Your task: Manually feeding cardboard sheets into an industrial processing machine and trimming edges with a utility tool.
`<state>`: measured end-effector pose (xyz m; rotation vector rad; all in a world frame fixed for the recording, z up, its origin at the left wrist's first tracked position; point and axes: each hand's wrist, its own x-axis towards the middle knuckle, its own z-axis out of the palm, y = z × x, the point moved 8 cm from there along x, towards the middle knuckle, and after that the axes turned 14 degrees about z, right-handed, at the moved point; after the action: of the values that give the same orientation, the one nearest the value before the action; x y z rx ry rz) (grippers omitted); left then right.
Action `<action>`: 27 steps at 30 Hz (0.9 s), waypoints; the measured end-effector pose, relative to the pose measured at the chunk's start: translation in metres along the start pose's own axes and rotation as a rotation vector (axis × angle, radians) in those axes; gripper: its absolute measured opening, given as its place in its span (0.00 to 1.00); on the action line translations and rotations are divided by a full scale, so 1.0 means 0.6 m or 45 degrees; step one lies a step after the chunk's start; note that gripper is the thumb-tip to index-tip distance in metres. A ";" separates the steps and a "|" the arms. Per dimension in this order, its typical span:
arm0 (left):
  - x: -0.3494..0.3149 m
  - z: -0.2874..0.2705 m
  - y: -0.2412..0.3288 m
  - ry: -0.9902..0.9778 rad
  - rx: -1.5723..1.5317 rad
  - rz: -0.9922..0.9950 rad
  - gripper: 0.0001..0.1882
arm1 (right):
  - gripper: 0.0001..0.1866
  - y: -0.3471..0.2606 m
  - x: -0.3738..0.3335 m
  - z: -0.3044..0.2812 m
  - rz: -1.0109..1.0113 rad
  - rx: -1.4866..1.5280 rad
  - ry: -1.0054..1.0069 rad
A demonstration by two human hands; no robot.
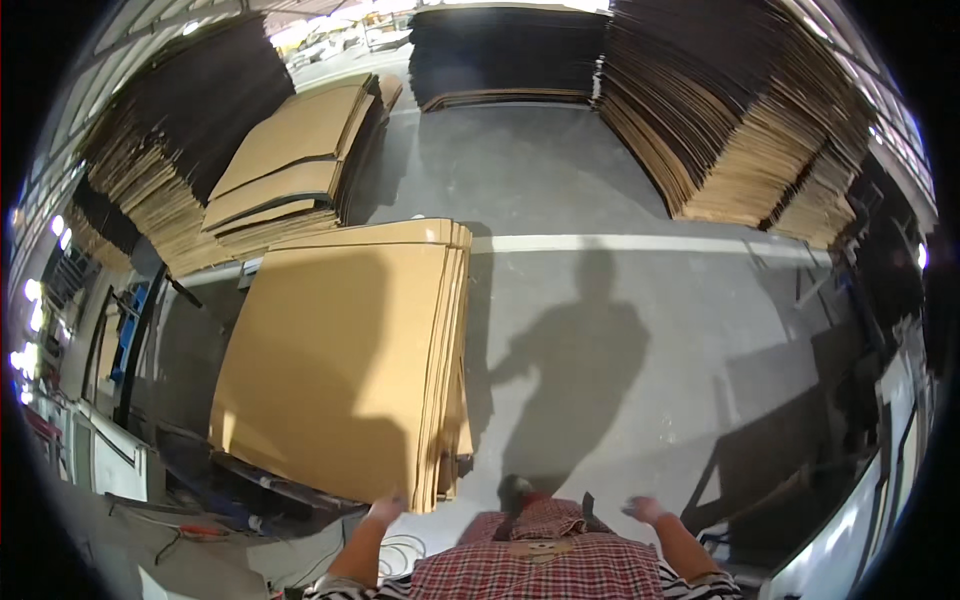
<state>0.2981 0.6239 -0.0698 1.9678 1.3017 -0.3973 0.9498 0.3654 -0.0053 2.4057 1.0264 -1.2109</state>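
Observation:
A stack of large tan cardboard sheets point(320, 350) lies ahead of me to the left, its layered edges facing right. At the stack's near edge, close to the right corner, is my left hand point(387, 506). Its fingers are small and smeared, and whether they grip a sheet or only touch it cannot be made out. Out to my right, my right hand point(645, 509) hangs over the grey floor point(560, 400) with its fingers stretched out and nothing in them.
Behind the tan stack sits another cardboard pile point(285, 150). Tall dark-sided stacks stand at the far left point(200, 110), far middle point(505, 55) and far right point(730, 110). A white line point(640, 243) crosses the floor. Pale cable loops point(400, 555) lie near my left arm.

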 end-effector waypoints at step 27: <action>0.572 -0.100 0.195 1.494 -2.877 -1.554 0.16 | 0.60 -1.785 1.148 -0.557 -0.454 -0.646 -0.356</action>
<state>0.5444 0.8685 -0.1896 -0.8148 1.7270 1.3564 0.6860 1.6320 -0.2505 1.6676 1.4931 -1.1682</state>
